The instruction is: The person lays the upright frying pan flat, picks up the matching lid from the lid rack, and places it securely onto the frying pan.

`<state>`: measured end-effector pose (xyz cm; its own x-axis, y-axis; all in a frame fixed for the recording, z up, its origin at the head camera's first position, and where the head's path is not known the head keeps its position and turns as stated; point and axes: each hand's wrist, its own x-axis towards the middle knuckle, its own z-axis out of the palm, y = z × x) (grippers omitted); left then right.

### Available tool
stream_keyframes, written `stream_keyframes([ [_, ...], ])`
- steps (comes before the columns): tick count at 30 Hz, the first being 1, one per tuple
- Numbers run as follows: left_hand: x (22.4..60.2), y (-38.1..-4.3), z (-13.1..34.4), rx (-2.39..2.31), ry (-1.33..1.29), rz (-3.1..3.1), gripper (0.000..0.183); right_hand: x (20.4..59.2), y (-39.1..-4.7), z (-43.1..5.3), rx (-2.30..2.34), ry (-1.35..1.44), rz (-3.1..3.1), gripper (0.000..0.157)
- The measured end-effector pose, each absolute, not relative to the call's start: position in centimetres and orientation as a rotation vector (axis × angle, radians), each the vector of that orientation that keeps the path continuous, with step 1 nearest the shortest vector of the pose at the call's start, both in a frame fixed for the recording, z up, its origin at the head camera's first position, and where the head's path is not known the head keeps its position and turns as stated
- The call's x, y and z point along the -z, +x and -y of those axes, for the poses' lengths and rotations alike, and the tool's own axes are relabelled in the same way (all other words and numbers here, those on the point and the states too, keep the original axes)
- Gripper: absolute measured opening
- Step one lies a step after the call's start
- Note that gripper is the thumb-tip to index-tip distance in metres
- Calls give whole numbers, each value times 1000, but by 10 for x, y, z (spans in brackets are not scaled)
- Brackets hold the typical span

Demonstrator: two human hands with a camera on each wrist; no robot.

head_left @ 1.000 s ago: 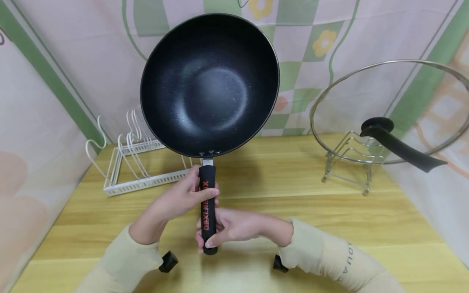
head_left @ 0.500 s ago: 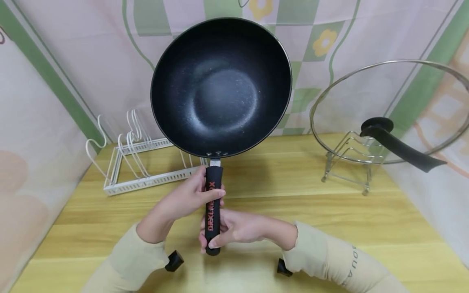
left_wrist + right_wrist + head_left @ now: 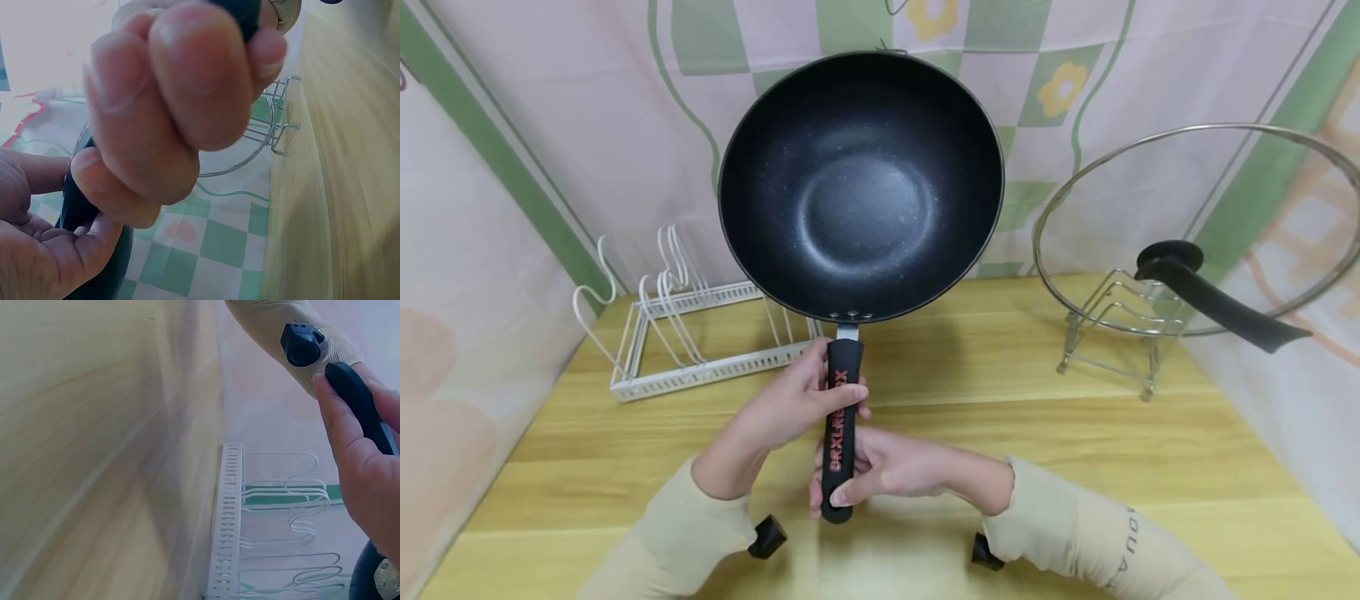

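A black wok (image 3: 865,196) is held up above the table in the head view, its hollow side facing me and its handle (image 3: 838,442) pointing down toward me. My left hand (image 3: 790,400) grips the upper handle near the metal neck, thumb across the front. Lower down, my right hand (image 3: 891,467) holds the handle's end with its thumb on the front. In the left wrist view, curled fingers (image 3: 181,81) of a hand fill the middle. The right wrist view shows part of the black handle (image 3: 359,403) in the grip.
A white wire rack (image 3: 700,375) stands on the wooden table (image 3: 1037,417) at left, partly behind the wok. At right a glass lid (image 3: 1097,167) with a black knob handle (image 3: 1225,304) leans on a metal stand (image 3: 1112,367). Patterned cloth (image 3: 1060,50) hangs behind.
Both hands have carried the wok a little to the right, and its bowl has come slightly lower in the head view. The grip on the handle looks the same. Rack and lid have stayed put.
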<state>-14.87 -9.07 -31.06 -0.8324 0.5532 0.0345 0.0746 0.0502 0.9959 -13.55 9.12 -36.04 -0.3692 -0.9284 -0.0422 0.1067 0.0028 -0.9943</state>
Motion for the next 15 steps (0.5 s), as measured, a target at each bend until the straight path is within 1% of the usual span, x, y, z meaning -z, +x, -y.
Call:
stream_keyframes([
  [9,315,-153,83,-1857,621,-1964,31,363,-136,-98,1558,-860,-1372,29],
  [15,318,-155,78,-1868,579,-1946,31,364,-136,-101,1556,-883,-1386,28],
])
